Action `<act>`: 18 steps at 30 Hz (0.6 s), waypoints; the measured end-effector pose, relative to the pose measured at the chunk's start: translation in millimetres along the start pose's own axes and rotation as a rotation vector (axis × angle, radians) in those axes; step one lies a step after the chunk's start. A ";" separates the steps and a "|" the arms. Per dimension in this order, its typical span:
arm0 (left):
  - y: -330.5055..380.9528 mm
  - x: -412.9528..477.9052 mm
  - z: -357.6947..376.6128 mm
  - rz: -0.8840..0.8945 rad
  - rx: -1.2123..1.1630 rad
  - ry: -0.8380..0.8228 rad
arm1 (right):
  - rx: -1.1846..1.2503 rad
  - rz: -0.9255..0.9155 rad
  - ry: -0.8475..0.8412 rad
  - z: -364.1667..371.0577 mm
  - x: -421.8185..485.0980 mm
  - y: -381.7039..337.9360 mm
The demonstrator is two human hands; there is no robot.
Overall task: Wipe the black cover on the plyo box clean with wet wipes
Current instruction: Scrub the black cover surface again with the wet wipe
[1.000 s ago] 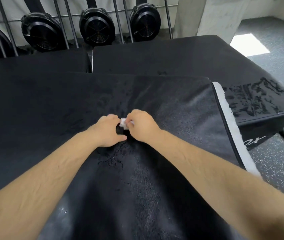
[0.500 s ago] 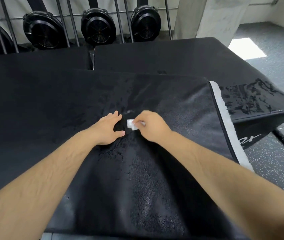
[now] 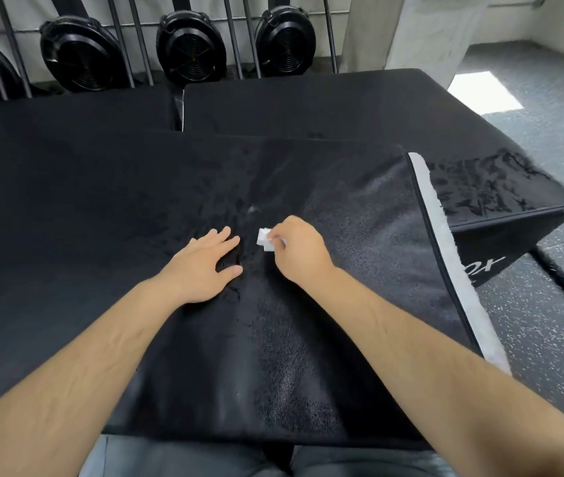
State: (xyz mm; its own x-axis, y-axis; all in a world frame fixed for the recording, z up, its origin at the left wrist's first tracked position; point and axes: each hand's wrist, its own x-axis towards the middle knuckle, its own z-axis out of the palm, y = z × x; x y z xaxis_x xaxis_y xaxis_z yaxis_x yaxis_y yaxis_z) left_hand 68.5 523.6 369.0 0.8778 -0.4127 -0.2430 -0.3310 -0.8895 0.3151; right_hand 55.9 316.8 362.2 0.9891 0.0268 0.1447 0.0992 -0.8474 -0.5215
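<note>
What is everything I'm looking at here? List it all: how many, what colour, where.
black cover: one, black with a white strip on its right edge, spread over the nearest box
wet wipe: one, white, folded small, mid-cover
padded boxes: two, black, behind the cover; the right one has white lettering on its side
fan housings: four, black, round, along the back wall, the leftmost cut off
pillar: one, pale grey, back right
floor: grey, speckled, at right, with a bright patch of light
trousers: grey, bottom edge
left hand: one, flat on the cover, fingers straight
right hand: one, pinches the wet wipe
</note>
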 end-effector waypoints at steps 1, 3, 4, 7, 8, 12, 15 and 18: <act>0.0 -1.1 0.6 0.000 0.004 -0.001 | -0.002 -0.047 -0.034 2.9 -11.6 -7.1; -0.6 -2.0 1.9 -0.001 0.015 -0.004 | 0.036 -0.170 -0.106 6.8 -39.0 -11.1; -0.3 -1.7 1.6 -0.001 0.021 0.000 | 0.057 -0.197 -0.112 3.9 -41.6 -8.0; 5.1 -2.0 -0.5 0.000 0.036 0.000 | 0.019 -0.081 -0.034 -7.7 -15.7 7.1; 7.2 -3.6 -1.3 -0.003 0.041 -0.001 | 0.019 -0.018 -0.002 -9.3 -7.8 10.5; 9.3 -26.3 -0.5 -0.012 0.065 0.073 | 0.047 -0.043 0.005 3.4 -30.5 -5.7; 0.1 -46.7 13.0 0.053 0.038 0.146 | 0.080 -0.213 -0.116 8.3 -68.8 -12.6; -3.4 -50.3 20.9 0.073 -0.034 0.180 | 0.058 -0.148 -0.072 2.4 -51.8 -5.1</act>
State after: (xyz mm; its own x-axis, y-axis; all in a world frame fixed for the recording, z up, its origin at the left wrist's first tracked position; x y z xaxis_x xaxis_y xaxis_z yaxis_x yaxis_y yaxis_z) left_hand 18.2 543.3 361.0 0.9008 -0.4312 -0.0519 -0.3865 -0.8504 0.3570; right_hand 4.4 321.0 355.4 0.9681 0.1889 0.1645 0.2489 -0.7993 -0.5470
